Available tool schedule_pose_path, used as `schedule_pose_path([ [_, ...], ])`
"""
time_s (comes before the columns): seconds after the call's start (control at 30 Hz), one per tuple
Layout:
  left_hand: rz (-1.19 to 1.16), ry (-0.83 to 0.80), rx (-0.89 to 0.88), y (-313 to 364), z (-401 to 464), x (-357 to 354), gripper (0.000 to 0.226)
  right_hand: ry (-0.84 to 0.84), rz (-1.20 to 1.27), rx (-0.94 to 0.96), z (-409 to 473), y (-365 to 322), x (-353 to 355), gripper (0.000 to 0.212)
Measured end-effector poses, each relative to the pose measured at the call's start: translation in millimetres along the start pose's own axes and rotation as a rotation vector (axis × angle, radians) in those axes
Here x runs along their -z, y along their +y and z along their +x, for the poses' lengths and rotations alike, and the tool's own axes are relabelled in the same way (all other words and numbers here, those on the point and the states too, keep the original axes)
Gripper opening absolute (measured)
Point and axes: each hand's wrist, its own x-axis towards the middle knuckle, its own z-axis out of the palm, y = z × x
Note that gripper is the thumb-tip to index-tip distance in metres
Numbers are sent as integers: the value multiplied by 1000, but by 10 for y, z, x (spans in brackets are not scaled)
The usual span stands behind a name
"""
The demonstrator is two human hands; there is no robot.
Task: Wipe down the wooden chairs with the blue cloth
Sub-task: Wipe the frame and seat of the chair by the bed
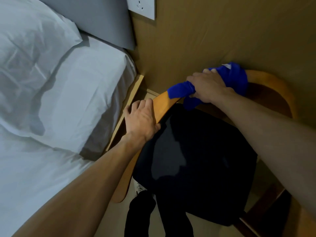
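Gripping a bunched handful of the blue cloth [237,79], the right hand [209,88] had its fingers curled round the wad and bore it down on the curved top rail of the wooden chair [164,103], near the middle of the bend; the cloth draped over both faces of the rail, which I judge let one pass wipe the top and the edges together. A loose tail of it hung down on the seat side, touching nothing that could be made out. The left hand [142,120] lay further along the same rail toward the bed, fingers wrapped over the outer edge and thumb tucked on the inner side, holding the wood itself and no cloth; that grip most likely steadied the chair so it would not slide or turn under the rubbing. A dark garment or bag [196,165] covered the seat and trailed off its front edge to the floor, so the seat was hidden and could not be wiped as it lay. The chair stood close against the brown wall [222,31], its back almost touching, with the white bed [85,93] and a pillow [30,53] just beside it on the left, and a wall socket [142,7] above. Only this one chair was in view
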Motion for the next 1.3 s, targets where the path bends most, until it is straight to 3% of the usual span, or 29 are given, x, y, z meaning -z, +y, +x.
schedule_pose_path([
  [0.6,125,12,107,-1367,-276,439,72,124,-25,89,554,-1454,133,45],
  [0.8,169,7,129,-1321,-290,431,75,189,-28,105,571,-1460,77,41],
  [1.03,524,-46,183,-1082,-227,491,84,303,-50,145,507,-1328,64,46],
  [1.17,522,-15,221,-981,-248,487,79,417,-67,67,355,-980,56,46],
  [1.3,606,3,158,-785,-289,445,98,471,-35,-27,159,-646,47,49],
])
